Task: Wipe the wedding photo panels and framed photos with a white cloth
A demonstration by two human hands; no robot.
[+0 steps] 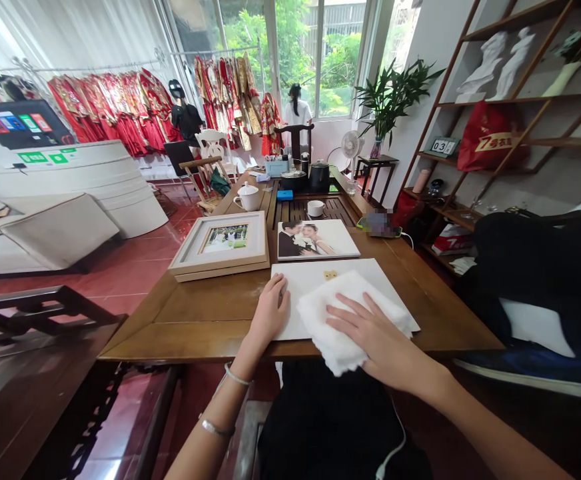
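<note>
My right hand (370,337) lies flat with spread fingers on a fluffy white cloth (315,313). Under the cloth is a white rectangular board (375,273), partly covered, with a small yellowish fitting (329,275) showing near its middle. At the board's left edge, my left hand (270,303) holds it with bent fingers close together. Just beyond the board is a photo panel (338,241) of two people in wedding clothes. To the left, light wooden picture frames (185,268) are stacked, the top one holding an outdoor photo (225,239).
On the wooden table (200,337) stand a white lidded cup (247,198), a small white bowl (315,209), a black kettle (319,177) and a phone with a cable (380,225). A shelf rises at right. Two people (186,117) are near the garment racks behind.
</note>
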